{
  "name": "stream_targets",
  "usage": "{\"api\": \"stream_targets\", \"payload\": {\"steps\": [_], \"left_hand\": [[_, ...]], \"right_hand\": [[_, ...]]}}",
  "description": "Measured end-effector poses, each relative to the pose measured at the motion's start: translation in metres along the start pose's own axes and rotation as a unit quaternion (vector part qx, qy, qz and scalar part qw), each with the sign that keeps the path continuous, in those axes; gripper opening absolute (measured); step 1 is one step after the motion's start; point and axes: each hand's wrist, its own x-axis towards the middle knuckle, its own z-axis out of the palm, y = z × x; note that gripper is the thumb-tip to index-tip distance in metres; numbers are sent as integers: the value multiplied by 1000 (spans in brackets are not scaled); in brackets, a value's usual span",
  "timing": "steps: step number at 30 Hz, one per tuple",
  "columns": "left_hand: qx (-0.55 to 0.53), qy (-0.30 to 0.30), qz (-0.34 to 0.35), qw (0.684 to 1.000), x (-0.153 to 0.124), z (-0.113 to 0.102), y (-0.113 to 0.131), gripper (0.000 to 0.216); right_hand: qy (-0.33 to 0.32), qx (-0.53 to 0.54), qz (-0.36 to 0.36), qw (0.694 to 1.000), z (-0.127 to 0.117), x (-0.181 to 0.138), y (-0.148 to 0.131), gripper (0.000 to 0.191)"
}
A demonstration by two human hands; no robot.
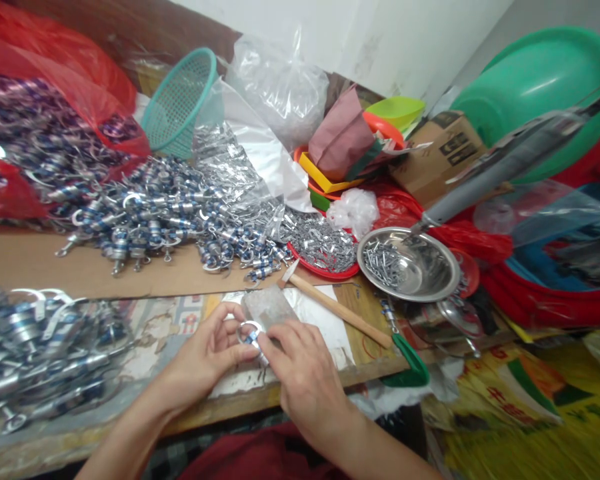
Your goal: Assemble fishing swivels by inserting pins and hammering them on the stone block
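Two hands: low in the middle of the frame, close together, their fingers meeting on one small part.
Left hand: the thumb and fingers curl in and pinch the part, with a narrow gap between them.
Right hand: the thumb and fingers are close in on the other side of the part and hide some of it.
Part: between the hands, over the near side of the table; it is silver, with a bit of blue and a pale curved hook.
Block: grey, just past the fingers; I cannot tell if the right fingers touch it.
Hammer: its head is near the block and its stick slopes down to the right, with no hand on it.
Big pile: blue and silver, left of the middle.
Small pile: much the same colours, lower left, a bit blurry.
Plate: red, right of the middle, full of silver bits.
Bowl: shiny, right of the plate, with pins in it.
Finger work: the step in hand looks like fine work on one part.
Next move: it seems to call for a firm left pinch and small, careful right finger moves.
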Motion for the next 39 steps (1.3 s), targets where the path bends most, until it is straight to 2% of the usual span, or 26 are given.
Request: {"api": "stream_targets", "payload": {"steps": [3, 5, 7, 9, 10, 12, 14, 15, 19, 22, 25, 27, 32, 36, 39], "left_hand": [[0, -6, -2, 1000, -1, -1, -1, 31], [-1, -6, -3, 1000, -1, -2, -2, 33], [-2, -3, -9, 1000, -1, -2, -2, 34], [-5, 2, -12, 1000, 0, -1, -1, 35], [-5, 3, -12, 1000, 0, -1, 0, 35], [-4, 5, -11, 1000, -1, 0, 1, 35], [-3, 6, -12, 1000, -2, 1, 2, 35], [-4, 6, -14, 1000, -2, 2, 2, 35], [-12, 6, -15, 1000, -3, 3, 3, 34], [-10, 12, -15, 1000, -2, 4, 4, 35], [-6, 13, -16, 1000, -2, 5, 6, 35], [-1, 18, -14, 1000, -2, 6, 7, 34], [3, 23, -11, 1000, -4, 6, 6, 36], [-3, 17, -9, 1000, -4, 4, 4, 36], [-5, 28, -6, 1000, -4, 5, 5, 38]], "right_hand": [[-12, 49, 35, 998, -1, -4, 1, 38], [-6, 106, 47, 993, -5, -5, 11, 39], [46, 134, 81, 987, -8, -4, 32, 36], [97, 88, 146, 981, -10, -2, 61, 31], [90, 42, 180, 979, -10, -2, 75, 29], [15, -26, 214, 976, -9, -1, 100, 24], [-49, -43, 217, 974, -9, -2, 113, 16], [-57, -40, 215, 974, -11, -2, 114, 14], [-18, 14, 189, 982, -32, -9, 94, 18], [6, 63, 108, 992, -56, -21, 68, 36], [24, 52, 40, 998, -68, -35, 48, 49], [36, 30, 26, 999, -66, -43, 41, 54], [-26, -52, 19, 998, -49, -51, 37, 51], [39, -49, 21, 998, -46, -48, 33, 49], [0, -17, 24, 1000, -42, -43, 37, 46]]}}
